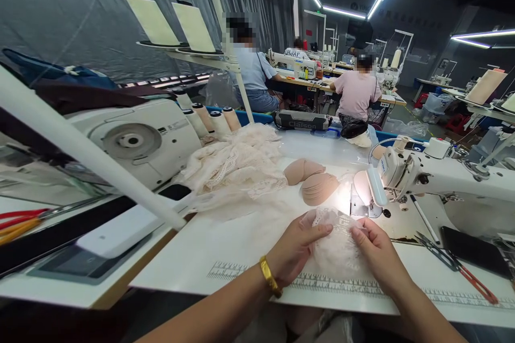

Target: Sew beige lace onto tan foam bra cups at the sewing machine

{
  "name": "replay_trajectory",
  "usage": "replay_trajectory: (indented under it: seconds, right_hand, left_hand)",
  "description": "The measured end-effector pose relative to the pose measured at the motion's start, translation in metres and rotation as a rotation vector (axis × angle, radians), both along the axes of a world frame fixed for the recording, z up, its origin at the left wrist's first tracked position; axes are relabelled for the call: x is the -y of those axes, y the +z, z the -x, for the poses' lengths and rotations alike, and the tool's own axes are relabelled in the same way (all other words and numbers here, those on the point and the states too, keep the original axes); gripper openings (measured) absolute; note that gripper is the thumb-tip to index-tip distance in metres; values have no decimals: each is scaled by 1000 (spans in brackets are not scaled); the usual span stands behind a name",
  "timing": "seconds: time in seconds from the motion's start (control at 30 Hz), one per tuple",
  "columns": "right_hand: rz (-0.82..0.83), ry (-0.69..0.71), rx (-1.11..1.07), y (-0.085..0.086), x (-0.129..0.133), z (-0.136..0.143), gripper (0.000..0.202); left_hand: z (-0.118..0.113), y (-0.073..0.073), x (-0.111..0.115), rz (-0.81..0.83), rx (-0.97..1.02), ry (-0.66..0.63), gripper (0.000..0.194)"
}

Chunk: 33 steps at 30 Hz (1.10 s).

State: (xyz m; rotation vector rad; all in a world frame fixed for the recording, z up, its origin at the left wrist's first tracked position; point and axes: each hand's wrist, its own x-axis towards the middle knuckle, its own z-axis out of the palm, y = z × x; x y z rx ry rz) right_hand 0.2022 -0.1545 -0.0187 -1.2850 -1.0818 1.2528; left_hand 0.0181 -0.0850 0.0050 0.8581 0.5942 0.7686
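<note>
A piece of white lace fabric (pixel 338 249) is stretched between my two hands above the table's front edge. My left hand (pixel 300 244), below a gold bracelet on the wrist, pinches its left side with the thumb on top. The upper right edge is held by my right hand (pixel 372 241) between thumb and fingers. Just beyond are stacked beige cups (pixel 319 188) and more beige cups (pixel 301 170). Another pale cup (pixel 362 187) lies by the needle area of the sewing machine (pixel 426 171). To the left spreads a heap of cream lace (pixel 237 163).
Scissors (pixel 458 268), a white pen (pixel 424 220) and a black phone (pixel 477 249) lie at the right. A slanted white pole (pixel 100 155) crosses the left side. Thread cones (pixel 213 120) stand behind the lace; seated people (pixel 358 88) work farther back.
</note>
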Motion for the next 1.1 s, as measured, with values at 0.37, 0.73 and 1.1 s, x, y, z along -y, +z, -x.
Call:
replay_trajectory:
  seconds: [0.37, 0.73, 1.1]
  right_hand:
    - [-91, -348, 33, -10, -3, 6, 46]
    - [-11, -285, -12, -28, -17, -1, 47]
    - [61, -169, -52, 5, -7, -23, 58]
  left_hand:
    - [18, -5, -23, -623, -619, -14, 44]
    - [15, 20, -129, -1424, -1208, -45, 12]
    - [14, 46, -111, -1362, -1060, 320, 32]
